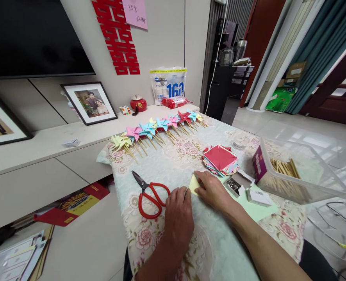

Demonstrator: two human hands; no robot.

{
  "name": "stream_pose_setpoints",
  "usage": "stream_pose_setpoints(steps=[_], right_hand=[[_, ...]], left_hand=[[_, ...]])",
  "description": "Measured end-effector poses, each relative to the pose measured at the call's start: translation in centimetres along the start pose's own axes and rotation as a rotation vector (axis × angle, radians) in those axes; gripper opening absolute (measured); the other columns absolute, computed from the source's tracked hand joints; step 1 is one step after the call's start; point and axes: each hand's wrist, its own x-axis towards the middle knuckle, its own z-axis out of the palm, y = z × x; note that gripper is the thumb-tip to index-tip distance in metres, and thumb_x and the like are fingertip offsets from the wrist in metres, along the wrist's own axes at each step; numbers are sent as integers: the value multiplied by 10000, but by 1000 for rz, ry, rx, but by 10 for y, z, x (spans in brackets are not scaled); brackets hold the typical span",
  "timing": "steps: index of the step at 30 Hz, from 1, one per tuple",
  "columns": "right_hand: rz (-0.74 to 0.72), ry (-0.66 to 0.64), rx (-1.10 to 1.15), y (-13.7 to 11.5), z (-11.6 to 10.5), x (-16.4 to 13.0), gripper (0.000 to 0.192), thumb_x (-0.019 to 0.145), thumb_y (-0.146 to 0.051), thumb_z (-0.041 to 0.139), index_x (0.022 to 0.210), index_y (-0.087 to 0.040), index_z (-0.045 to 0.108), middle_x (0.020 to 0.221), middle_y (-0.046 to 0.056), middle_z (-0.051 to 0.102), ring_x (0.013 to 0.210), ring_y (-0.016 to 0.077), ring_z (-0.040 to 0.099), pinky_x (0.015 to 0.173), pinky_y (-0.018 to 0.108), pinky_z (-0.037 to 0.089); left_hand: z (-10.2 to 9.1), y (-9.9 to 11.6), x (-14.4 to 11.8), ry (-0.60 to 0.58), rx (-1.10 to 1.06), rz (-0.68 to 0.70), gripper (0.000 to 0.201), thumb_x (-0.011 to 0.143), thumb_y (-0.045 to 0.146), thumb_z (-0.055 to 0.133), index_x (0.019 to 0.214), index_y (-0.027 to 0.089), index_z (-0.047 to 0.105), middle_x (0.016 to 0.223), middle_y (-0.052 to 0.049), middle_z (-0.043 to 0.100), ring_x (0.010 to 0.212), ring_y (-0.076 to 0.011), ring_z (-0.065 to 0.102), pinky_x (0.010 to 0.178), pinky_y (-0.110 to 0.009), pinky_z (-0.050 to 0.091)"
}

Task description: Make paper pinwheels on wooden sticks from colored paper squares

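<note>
A small piece of pale yellow paper, seemingly folded, lies on the tablecloth between my two hands. My right hand grips its right side with thumb and fingers. At its lower left edge, my left hand is closed with fingers curled, the fingertips on the paper; its thumb is mostly hidden. Just left of that hand lie red-handled scissors, blades spread slightly. Beyond my right hand is a stack of coloured paper squares, red on top. A small box of metal pins stands open beside my right wrist.
Paper pinwheels on sticks lie in a row along the table's far edge. A clear plastic bin of wooden sticks stands at right. Near it are a white box, green paper and a tape roll. A cabinet borders the table.
</note>
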Motion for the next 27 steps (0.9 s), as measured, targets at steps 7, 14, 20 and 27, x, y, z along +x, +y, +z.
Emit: stream_pose_setpoints(steps=[7, 14, 20, 27], right_hand=[[-8, -35, -7, 1, 2, -2, 653, 779, -108, 638, 1415, -154, 499, 1017, 91, 592, 893, 232, 590, 806, 309, 413], [-49, 0, 73, 8, 4, 2, 611, 756, -82, 613, 1361, -135, 550, 968, 83, 604, 827, 221, 587, 776, 313, 438], [-64, 3, 109, 11, 4, 2, 609, 759, -82, 627, 1361, -142, 553, 943, 68, 620, 792, 208, 581, 757, 312, 436], [-79, 48, 102, 18, 10, 4, 658, 736, -58, 609, 1387, -115, 535, 1010, 89, 621, 793, 191, 570, 776, 309, 446]], left_hand=[[-8, 0, 22, -87, -209, -147, 436, 866, 29, 459, 1281, 55, 588, 1107, -168, 672, 1053, -316, 571, 938, -479, 466], [-24, 3, 56, -323, -199, -344, 364, 862, 172, 601, 1217, 96, 601, 1101, -146, 677, 1065, -316, 563, 925, -427, 449], [-21, 3, 58, -335, -245, -366, 260, 855, 159, 596, 1110, 139, 641, 1034, -112, 699, 1060, -309, 555, 872, -394, 438], [-13, 1, 50, -225, -307, -358, 190, 821, 109, 608, 991, 177, 655, 1003, -84, 685, 1018, -296, 545, 873, -399, 434]])
